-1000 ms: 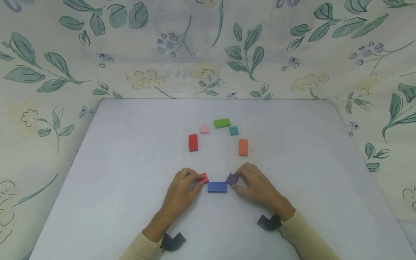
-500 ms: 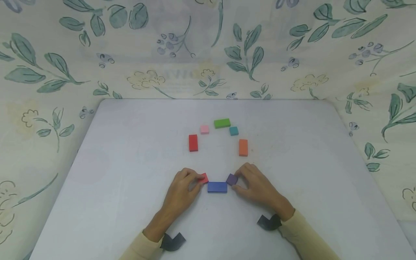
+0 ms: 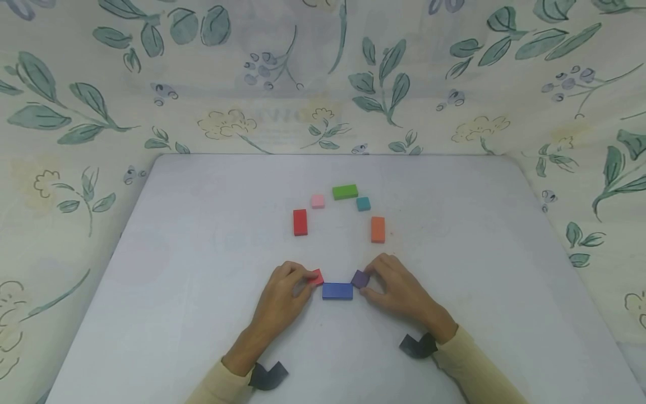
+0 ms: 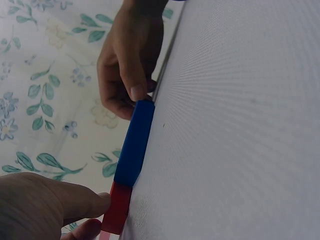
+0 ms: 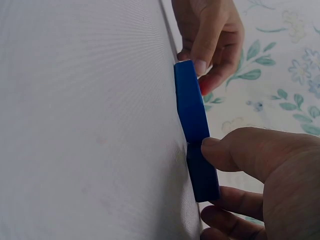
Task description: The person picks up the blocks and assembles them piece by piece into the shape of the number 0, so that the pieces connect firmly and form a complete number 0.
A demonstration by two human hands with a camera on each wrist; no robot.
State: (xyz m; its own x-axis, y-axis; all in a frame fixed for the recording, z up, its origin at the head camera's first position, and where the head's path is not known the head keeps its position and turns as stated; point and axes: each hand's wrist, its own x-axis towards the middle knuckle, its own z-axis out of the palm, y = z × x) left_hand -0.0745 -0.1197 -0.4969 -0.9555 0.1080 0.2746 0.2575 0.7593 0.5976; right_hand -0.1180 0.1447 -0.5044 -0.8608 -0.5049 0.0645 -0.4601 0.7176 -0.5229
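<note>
While left hand (image 3: 282,294) grip pinches half-hidden small red block (image 3: 317,277) | right hand (image 3: 398,292) pinches purple block (image 3: 360,279) | both flank blue block (image 3: 337,291)

Hands (image 3: 282,294) pinching small blocks (image 3: 360,279)

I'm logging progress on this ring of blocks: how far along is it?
Done: the green, pink, teal, red and orange blocks lie in an arc on the table. In hand: the left hand pinches a small red block and the right hand a purple block, either side of the blue block. Left: gaps on both sides, it seems.
</note>
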